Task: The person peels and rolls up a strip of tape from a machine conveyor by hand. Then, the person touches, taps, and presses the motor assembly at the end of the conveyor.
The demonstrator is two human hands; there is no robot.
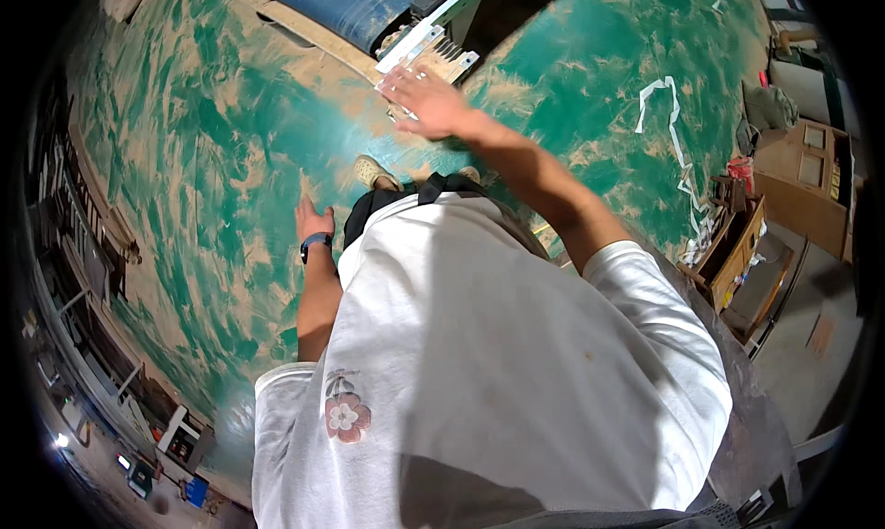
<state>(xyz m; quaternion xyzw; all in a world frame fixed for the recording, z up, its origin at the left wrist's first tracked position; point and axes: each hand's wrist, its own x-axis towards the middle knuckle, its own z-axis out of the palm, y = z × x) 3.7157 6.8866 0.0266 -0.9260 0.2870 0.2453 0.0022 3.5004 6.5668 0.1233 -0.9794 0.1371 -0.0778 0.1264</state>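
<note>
My right hand (427, 102) reaches forward with its fingers stretched out, slightly smeared by motion. It is over the near end of a pale metal bracket (452, 61) at the corner of a belt machine. I cannot tell whether the fingers touch the bracket. Behind it runs the machine's wide blue belt (323, 5), edged by a dusty wooden-looking rail (304, 22). My left hand (314, 221) hangs low beside my left hip, fingers apart and holding nothing. A dark watch (315, 240) is on that wrist.
Sawdust-like powder streaks the green floor (212, 179) around my tan clog (373, 172). A crumpled white strip (678, 128) trails across the floor on the right, towards an open wooden drawer box (737, 252) and a wooden cabinet (802, 183). Stacked boards (88, 243) line the left side.
</note>
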